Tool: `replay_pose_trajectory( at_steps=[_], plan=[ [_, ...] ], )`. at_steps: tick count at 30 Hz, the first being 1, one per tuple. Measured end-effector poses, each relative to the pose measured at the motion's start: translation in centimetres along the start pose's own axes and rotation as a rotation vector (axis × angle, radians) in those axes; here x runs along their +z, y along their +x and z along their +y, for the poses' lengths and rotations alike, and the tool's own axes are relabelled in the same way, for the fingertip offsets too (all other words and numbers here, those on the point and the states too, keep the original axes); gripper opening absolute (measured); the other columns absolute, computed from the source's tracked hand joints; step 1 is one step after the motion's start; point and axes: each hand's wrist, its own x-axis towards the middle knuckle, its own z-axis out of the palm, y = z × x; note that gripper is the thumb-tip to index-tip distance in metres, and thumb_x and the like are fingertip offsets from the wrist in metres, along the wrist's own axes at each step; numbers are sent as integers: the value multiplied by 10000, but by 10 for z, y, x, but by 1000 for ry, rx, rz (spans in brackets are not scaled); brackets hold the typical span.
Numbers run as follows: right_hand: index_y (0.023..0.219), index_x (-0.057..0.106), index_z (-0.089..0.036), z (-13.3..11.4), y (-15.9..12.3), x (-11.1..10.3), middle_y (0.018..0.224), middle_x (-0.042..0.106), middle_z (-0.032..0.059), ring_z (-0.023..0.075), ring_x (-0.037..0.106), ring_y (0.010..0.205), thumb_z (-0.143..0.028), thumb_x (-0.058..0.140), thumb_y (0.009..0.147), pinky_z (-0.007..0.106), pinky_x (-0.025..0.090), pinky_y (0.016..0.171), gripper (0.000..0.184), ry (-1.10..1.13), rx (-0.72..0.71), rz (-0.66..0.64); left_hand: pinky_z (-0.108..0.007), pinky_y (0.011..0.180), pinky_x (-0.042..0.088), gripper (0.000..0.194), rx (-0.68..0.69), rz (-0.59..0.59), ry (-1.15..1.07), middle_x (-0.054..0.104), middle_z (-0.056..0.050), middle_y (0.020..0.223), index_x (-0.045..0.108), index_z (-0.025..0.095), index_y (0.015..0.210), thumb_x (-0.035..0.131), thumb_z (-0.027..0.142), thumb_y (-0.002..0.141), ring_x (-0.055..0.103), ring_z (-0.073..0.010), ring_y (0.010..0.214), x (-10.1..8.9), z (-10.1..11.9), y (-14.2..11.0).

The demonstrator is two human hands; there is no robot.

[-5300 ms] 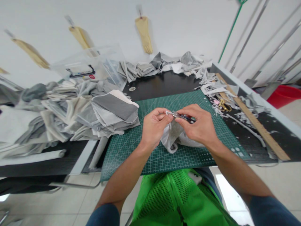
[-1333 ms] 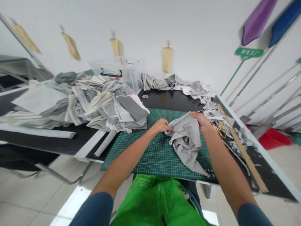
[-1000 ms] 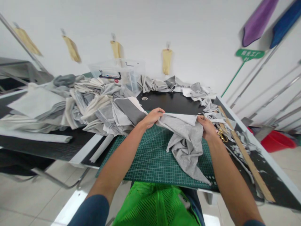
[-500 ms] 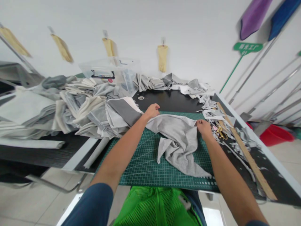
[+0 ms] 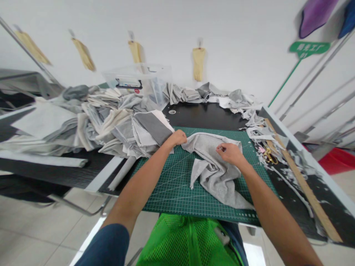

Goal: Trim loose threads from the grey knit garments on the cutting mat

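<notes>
Grey cloth (image 5: 213,166) beside fabric pile (image 5: 116,125)

Small item (image 5: 220,149) in right hand (image 5: 231,154), too tiny to identify

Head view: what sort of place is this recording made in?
Probably a fabric-cutting or sewing workshop. A green cutting mat carries a grey cloth piece under both hands, stacks of cut grey fabric lie beside it, and a long wooden ruler rests among scraps.
</notes>
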Motion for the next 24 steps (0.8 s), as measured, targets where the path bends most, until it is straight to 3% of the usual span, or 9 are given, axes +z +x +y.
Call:
replay_pose_trajectory(
  at_steps=[2,6,10,13,18,21,24],
  plan=[
    [987,825,-207,2,-1,5,970,821,91,236,725,912,-384,659,971,294,458,780,243,-14,-7,-47,-471,957,636,406,-24,-28,-103,702,-134,1334,685,150,1331,716,393,1008,711,-272,1139,1,4,2],
    [966,827,-212,12,0,8,942,822,80,226,724,896,-355,660,971,285,453,766,219,-45,3,-112,-389,827,640,189,1,-7,-334,746,-124,921,706,119,1003,672,301,964,718,-205,830,-1,18,10],
    [1014,830,-222,19,2,10,974,826,81,236,730,938,-326,661,964,290,463,788,204,-73,28,-140,-347,884,627,179,79,30,-494,779,-135,1037,642,190,1007,627,366,980,740,-194,928,2,27,12],
    [1041,824,-205,22,4,10,1029,827,112,262,736,1001,-313,654,968,306,471,821,214,-97,67,-131,-323,889,609,201,62,38,-485,786,-120,1097,633,203,1044,693,354,926,743,-190,967,17,20,5],
    [918,805,-174,23,0,4,1002,817,151,274,741,960,-348,677,964,317,456,789,221,-125,106,-141,-278,656,489,190,-54,31,-287,690,-45,695,671,160,787,827,165,678,628,-178,683,46,-1,-11],
    [872,792,-200,21,-5,0,940,812,107,244,729,889,-385,776,893,298,443,747,187,-99,60,-191,-301,622,437,184,-86,-9,-216,644,-54,600,663,175,681,797,285,742,600,-203,659,56,-1,-17],
    [822,774,-214,20,-10,0,879,797,72,225,709,844,-296,831,812,285,428,721,101,-62,20,-217,-331,730,485,356,-66,-52,-237,737,-98,763,709,182,783,629,513,887,665,-245,811,58,6,-26]
  ],
)
